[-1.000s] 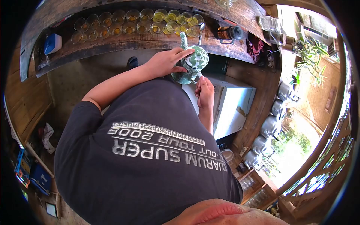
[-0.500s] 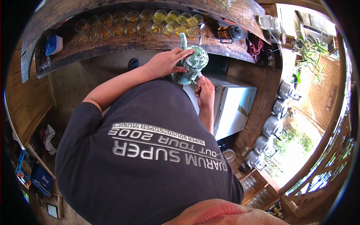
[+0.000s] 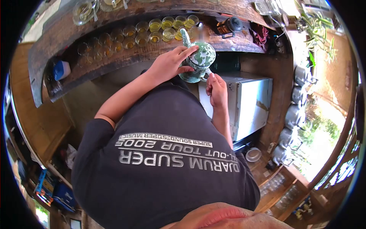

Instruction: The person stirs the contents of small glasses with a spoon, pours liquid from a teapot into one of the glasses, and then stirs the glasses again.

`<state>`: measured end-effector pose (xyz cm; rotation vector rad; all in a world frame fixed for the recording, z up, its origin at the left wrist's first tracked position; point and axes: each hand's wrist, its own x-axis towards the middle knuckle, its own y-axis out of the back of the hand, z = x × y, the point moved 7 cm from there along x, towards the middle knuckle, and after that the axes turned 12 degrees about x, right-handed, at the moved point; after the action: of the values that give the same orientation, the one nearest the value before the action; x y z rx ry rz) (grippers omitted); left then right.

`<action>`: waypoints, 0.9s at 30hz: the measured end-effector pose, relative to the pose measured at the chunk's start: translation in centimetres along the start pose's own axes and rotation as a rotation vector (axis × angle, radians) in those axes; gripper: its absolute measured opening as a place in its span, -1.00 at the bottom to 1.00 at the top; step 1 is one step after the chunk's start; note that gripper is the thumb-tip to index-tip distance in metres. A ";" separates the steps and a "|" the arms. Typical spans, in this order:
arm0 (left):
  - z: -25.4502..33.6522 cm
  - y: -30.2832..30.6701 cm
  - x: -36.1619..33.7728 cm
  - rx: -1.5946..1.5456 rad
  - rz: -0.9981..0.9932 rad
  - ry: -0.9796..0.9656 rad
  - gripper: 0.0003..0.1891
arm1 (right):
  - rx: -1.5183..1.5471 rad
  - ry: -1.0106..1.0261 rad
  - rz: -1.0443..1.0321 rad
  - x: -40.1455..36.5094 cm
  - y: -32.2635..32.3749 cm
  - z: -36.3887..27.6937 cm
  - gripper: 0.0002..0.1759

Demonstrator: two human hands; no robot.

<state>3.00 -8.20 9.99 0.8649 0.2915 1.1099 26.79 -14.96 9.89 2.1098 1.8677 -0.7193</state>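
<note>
A green-and-white mottled teapot (image 3: 203, 54) is held in front of my belly, its curved spout (image 3: 185, 37) toward the counter. My left hand (image 3: 171, 62) lies across its near left side, fingers over the lid area and thumb lower on the body. On the other side, my right hand (image 3: 217, 90) has its fingers curled at the pot's small handle (image 3: 206, 75). Beyond the spout stand rows of drinking glasses (image 3: 155, 25), several with yellowish liquid and others with a darker bit at the bottom. The pot's inside is hidden.
A wooden counter (image 3: 114, 61) curves across the far side. On it are a French press (image 3: 230, 26) and a blue-and-white container (image 3: 61, 70). A white cabinet (image 3: 251, 107) stands right of my right arm. Metal pots (image 3: 294, 116) line the right wall, above shelved glassware (image 3: 274, 182).
The view has swung, so the counter and the right wall appear shifted and tilted. Both hands keep the same hold on the teapot, which has moved slightly right relative to the glasses.
</note>
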 end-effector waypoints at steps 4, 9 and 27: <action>2.3 3.2 0.7 0.083 0.077 -0.051 -0.07 | 0.045 0.057 -0.038 -0.7 -0.1 -1.4 -0.52; 4.2 4.0 1.1 0.138 0.095 -0.072 -0.05 | 0.049 0.031 -0.056 -0.5 1.1 -0.7 -0.51; 10.3 -13.2 10.5 0.252 -0.501 0.003 -0.02 | 0.043 -0.127 0.119 4.3 21.4 6.2 -0.51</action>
<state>22.67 -6.02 9.13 0.9453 0.6229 0.6145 46.71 -17.67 -0.69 2.1260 1.6606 -0.8512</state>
